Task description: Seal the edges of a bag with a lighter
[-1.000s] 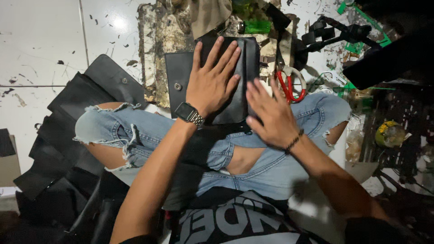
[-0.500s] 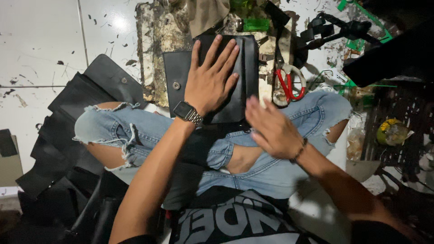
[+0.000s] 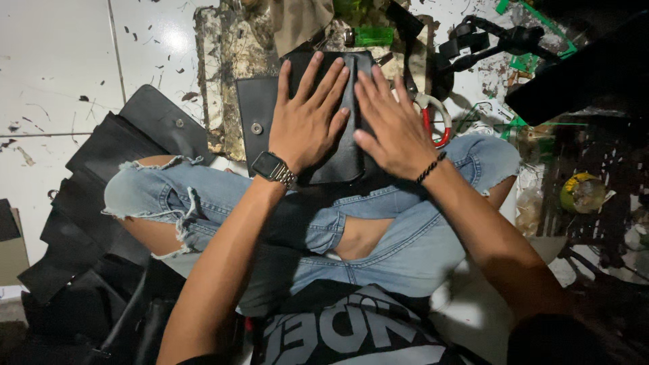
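A black leather piece (image 3: 257, 108) with a metal snap lies on a stained work board (image 3: 227, 61) in front of my crossed legs. My left hand (image 3: 307, 122), with a watch on the wrist, lies flat on it with fingers spread. My right hand (image 3: 395, 128), with a dark bracelet on the wrist, presses flat on the right part of the same leather, fingers together. Neither hand grips anything.
Red-handled scissors (image 3: 436, 120) lie just right of my right hand. A green lighter (image 3: 373, 35) lies beyond the leather. Stacked black leather pieces (image 3: 101, 176) cover the floor at left. A yellow round tin (image 3: 581, 192) and dark tools sit at right.
My right hand has moved forward from my knee onto the leather beside the left hand. The left hand has stayed flat in place.
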